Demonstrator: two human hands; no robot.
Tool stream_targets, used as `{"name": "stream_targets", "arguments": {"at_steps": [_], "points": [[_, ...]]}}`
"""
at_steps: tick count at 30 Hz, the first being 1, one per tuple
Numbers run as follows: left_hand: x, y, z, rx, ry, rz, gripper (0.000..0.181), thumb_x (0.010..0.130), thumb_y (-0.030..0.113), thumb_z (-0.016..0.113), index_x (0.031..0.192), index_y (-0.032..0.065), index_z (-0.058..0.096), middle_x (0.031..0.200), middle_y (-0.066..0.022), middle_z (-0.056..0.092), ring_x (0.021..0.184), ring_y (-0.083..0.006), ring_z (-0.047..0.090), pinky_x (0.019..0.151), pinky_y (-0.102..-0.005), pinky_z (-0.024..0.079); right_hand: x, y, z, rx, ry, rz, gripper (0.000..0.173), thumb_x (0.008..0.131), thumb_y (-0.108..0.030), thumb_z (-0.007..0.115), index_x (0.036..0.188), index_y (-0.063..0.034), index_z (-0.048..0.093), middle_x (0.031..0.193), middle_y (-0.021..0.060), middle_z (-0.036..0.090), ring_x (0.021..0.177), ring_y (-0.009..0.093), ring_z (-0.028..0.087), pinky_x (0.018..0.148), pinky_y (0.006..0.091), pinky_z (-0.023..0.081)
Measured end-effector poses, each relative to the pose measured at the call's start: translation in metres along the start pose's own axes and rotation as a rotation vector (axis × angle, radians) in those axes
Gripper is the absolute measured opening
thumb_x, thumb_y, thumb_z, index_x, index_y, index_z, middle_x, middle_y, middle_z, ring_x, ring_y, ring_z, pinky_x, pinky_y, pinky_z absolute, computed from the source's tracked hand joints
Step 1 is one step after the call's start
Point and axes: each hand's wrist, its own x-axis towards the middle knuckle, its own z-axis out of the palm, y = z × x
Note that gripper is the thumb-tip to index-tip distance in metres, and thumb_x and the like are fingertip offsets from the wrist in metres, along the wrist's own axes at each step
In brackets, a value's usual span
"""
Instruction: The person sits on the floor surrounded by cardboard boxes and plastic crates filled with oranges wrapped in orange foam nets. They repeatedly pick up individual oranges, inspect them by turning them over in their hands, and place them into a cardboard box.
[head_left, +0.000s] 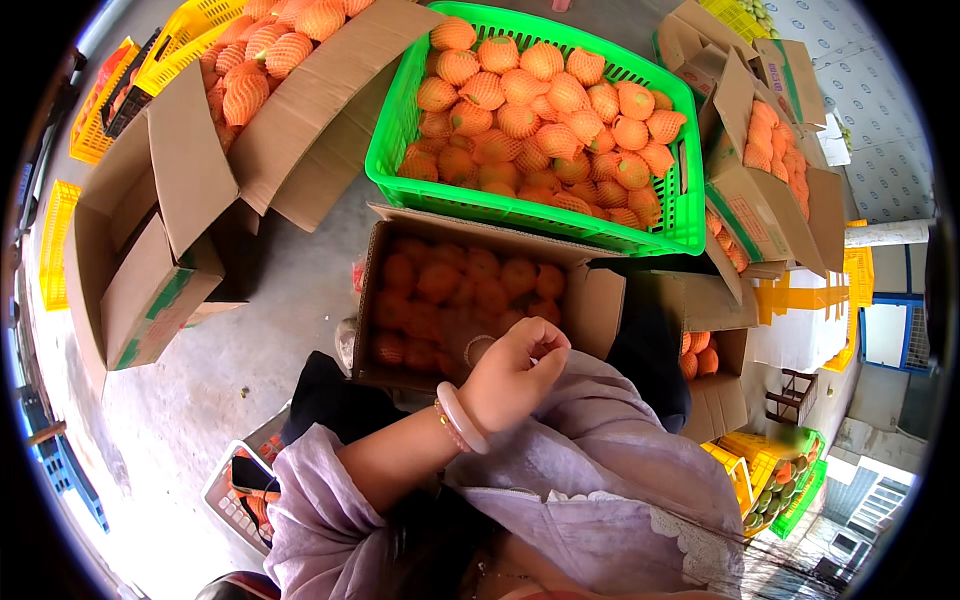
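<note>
My left hand (517, 367) is held in front of my chest, over the near side of an open cardboard box (611, 300). Its fingers curl in towards the thumb, and no thing shows between them. A pale bangle (461, 418) and a beaded bracelet circle this wrist. Behind it, my right hand (471, 330) reaches down into the shaded box; a thin bracelet (474, 349) marks its wrist. Blur, shadow and my left forearm hide its fingers. Round orange fruits (439, 281) lie in rows inside the box. Beyond it stands a green plastic crate (517, 206) heaped with fruits in orange foam nets (517, 120).
Open cardboard cartons stand at the left (161, 300) and right (757, 217), the right one holding netted fruits. More netted fruits (262, 60) lie at the upper left. A white basket (225, 491) with a phone (251, 474) sits beside me. A white foam box (810, 322) stands at the right.
</note>
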Motion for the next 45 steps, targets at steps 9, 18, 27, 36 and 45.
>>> {"name": "stream_targets", "arguments": {"at_steps": [9, 18, 27, 36, 45], "points": [[0.016, -0.017, -0.003, 0.371, 0.074, 0.233, 0.007, 0.09, 0.007, 0.058, 0.096, 0.0039, 0.059, 0.083, -0.0039, 0.055, 0.072, -0.0117, 0.054, 0.065, -0.0259, 0.046, -0.003, -0.011, -0.008, -0.115, -0.018, 0.0, 0.058, 0.086, -0.031, 0.061, 0.136, -0.007, 0.045, 0.144, 0.0158, 0.042, 0.127, 0.033, 0.047, 0.104, 0.0402, 0.04], [0.011, -0.005, 0.001, 0.808, 0.035, 0.559, 0.016, 0.079, 0.004, 0.061, 0.095, 0.0047, 0.059, 0.09, -0.0151, 0.058, 0.081, -0.0347, 0.059, 0.069, -0.0409, 0.049, -0.017, -0.031, -0.04, -0.3, -0.083, -0.049, 0.06, 0.085, -0.031, 0.062, 0.137, -0.0068, 0.044, 0.145, 0.016, 0.04, 0.128, 0.034, 0.046, 0.105, 0.0405, 0.039], [-0.005, 0.016, 0.001, 0.712, 0.192, 0.644, 0.029, 0.075, 0.0, 0.064, 0.103, 0.0018, 0.057, 0.101, -0.0142, 0.057, 0.085, -0.0309, 0.058, 0.072, -0.0373, 0.05, -0.081, -0.018, -0.225, 0.667, -0.372, -0.448, 0.038, 0.098, -0.031, 0.053, 0.124, -0.0031, 0.056, 0.117, 0.0099, 0.064, 0.109, 0.018, 0.06, 0.096, 0.0329, 0.047], [-0.018, 0.017, -0.003, 0.662, 0.024, 0.562, 0.021, 0.075, 0.005, 0.067, 0.094, 0.0041, 0.059, 0.096, -0.0116, 0.059, 0.086, -0.0309, 0.06, 0.073, -0.0379, 0.05, 0.03, 0.102, -0.339, 0.224, 1.113, 0.152, 0.072, 0.076, -0.026, 0.071, 0.138, -0.0069, 0.04, 0.142, 0.0241, 0.037, 0.128, 0.038, 0.043, 0.107, 0.0422, 0.038], [-0.011, -0.003, -0.014, 0.679, -0.009, 0.448, 0.019, 0.083, 0.013, 0.065, 0.099, 0.006, 0.058, 0.097, -0.0096, 0.057, 0.088, -0.0267, 0.06, 0.074, -0.0357, 0.051, 0.077, 0.099, -0.357, -0.02, 0.913, 0.469, 0.084, 0.074, -0.031, 0.079, 0.142, -0.0306, 0.031, 0.15, 0.0079, 0.031, 0.134, 0.037, 0.034, 0.108, 0.0489, 0.034]]}}
